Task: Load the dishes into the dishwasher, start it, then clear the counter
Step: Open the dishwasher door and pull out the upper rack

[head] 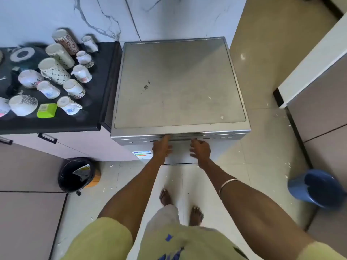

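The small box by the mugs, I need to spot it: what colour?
Lime green box, head view, on the black counter.

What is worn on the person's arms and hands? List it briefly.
Both forearms are bare. Short pale yellow-green sleeves cover the upper arms. A thin silver bangle circles the right forearm. The left hand and right hand are ungloved; no rings are discernible.

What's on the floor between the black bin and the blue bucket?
In the head view, the person's bare feet, between black bin and blue bucket.
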{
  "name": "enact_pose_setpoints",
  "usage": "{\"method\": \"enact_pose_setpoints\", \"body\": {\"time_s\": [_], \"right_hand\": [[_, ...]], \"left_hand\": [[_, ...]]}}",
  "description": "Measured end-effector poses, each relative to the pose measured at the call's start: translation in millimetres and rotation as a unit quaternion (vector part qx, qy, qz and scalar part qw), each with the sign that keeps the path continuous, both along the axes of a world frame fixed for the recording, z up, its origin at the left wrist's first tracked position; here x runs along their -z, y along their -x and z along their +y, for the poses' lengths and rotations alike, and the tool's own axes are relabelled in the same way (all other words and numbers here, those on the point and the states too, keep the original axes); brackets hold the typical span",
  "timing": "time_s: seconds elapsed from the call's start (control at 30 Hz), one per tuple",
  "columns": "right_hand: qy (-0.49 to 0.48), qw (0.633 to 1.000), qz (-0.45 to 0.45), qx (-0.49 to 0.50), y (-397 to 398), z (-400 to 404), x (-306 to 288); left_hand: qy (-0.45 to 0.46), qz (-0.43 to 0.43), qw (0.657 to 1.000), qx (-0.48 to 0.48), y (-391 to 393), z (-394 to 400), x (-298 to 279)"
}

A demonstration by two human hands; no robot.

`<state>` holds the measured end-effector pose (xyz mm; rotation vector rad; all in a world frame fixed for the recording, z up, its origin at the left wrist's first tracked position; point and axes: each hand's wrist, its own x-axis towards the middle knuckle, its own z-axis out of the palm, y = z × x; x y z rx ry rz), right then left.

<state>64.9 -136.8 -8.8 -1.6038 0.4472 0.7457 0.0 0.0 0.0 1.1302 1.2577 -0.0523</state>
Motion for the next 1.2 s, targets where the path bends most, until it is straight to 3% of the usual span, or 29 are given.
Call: {"method": "enact_pose_setpoints", "body": {"time_s": [0.07, 0.13, 0.27, 0.63, 0.87, 1.03, 1.1, 1.2], "right_hand": [[-0.079, 0.987, 0.141, -0.004, -4.0, -5.8, 4.4], [-0.140, 0.973, 0.183, 0.008, -7.9, -7.6, 6.3], [-0.199, 0.961, 0.177, 0.075, -11.8, 5.9, 4.0], [-0.362, 0.906, 0.136, 0.171, 8.0, 35.5, 51.0], [-0.355, 0.915, 0.098, 0.164, 6.7, 41.3, 53.2], [-0.354, 0.914, 0.094, 0.175, 7.7, 40.9, 54.5], [-0.306, 0.929, 0.082, 0.190, 14.9, 47.9, 56.4], [-0.210, 0.946, 0.104, 0.222, 43.3, 44.9, 61.5]], "left_hand": [[0.144, -0.096, 0.982, -0.076, -4.8, -1.6, -6.1], [0.190, -0.145, 0.955, -0.174, -8.5, 1.1, -3.1], [0.245, -0.182, 0.918, -0.254, -6.8, 2.3, 10.9], [0.251, -0.264, 0.900, -0.241, -5.9, -3.3, 49.3], [0.216, -0.249, 0.919, -0.217, -13.0, -11.7, 54.3], [0.211, -0.280, 0.911, -0.216, -16.1, -14.2, 59.1], [0.209, -0.275, 0.910, -0.229, -15.4, -23.3, 59.5], [0.217, -0.173, 0.928, -0.248, -2.9, -43.8, 79.2]]}}
